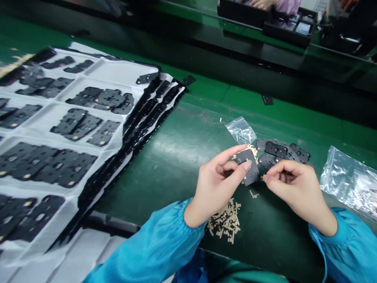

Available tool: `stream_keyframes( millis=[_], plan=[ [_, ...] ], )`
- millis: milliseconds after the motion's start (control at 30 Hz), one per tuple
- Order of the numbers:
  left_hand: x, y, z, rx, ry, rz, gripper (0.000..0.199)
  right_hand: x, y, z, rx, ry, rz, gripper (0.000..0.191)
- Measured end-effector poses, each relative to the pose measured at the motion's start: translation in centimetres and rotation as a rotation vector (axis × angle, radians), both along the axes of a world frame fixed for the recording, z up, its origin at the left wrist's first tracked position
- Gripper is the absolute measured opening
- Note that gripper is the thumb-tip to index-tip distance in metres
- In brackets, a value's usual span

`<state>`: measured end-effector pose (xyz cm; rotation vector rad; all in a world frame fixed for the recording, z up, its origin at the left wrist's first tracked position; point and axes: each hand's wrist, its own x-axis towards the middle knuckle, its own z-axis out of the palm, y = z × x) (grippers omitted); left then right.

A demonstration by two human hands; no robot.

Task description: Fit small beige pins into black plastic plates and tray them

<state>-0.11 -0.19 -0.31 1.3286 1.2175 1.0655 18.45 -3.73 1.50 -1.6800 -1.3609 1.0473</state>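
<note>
My left hand grips a flat black plastic plate between thumb and fingers. Close to the plate's right edge, my right hand is closed in a pinch; what it holds, if anything, is too small to make out. Behind my hands lies a heap of similar black plastic parts. Tan slivers are piled in front of my left wrist, and more of them show behind the plate. A few loose slivers lie between my hands.
To the left, a stack of white compartment trays with black edges holds many black parts. A small clear bag lies behind my hands, a larger one at right. Across the bench, a person's hand is near black boxes.
</note>
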Motion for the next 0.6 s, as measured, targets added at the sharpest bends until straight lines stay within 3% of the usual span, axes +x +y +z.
stream_keyframes(
  millis=[200, 433, 600],
  plan=[
    [-0.2, -0.6, -0.7, 0.156, 0.140, 0.012, 0.046, -0.5, -0.3, 0.0, 0.137, -0.159, -0.014, 0.009],
    [-0.3, -1.1, -1.0, 0.439, 0.301, 0.077, 0.033, -0.8, -0.6, -0.1, 0.359, -0.348, 0.010, 0.016],
    [-0.1, -1.3, -1.0, 0.562, 0.327, 0.104, 0.037, -1.0, -0.8, -0.2, 0.404, -0.369, 0.038, 0.018]
  ],
)
